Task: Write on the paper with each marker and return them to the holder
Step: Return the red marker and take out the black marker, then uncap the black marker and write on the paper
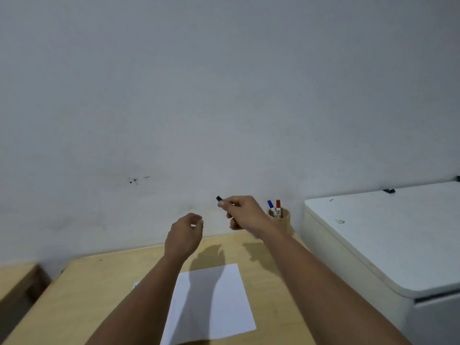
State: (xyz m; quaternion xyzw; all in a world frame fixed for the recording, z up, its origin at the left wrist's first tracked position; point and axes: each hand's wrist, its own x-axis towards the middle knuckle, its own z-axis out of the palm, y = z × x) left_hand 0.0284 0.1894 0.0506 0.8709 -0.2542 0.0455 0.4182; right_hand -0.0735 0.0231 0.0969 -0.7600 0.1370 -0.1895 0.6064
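Observation:
My right hand point(242, 211) is raised above the far edge of the wooden table point(99, 290) and grips a black marker point(219, 198), whose dark end sticks out to the upper left of the fingers. My left hand point(185, 234) hovers lower and to the left, fingers curled and a little apart; whether it holds a cap I cannot tell. A white sheet of paper point(216, 302) lies on the table below both arms. A round wooden holder point(281, 219) stands at the back right with a blue marker point(270, 205) and a red marker point(278, 205) upright in it.
A white appliance point(388, 235) with a flat lid stands right of the table, close to the holder. A plain wall point(224, 95) rises directly behind the table. Another wooden surface point(15, 277) sits at the lower left, across a gap.

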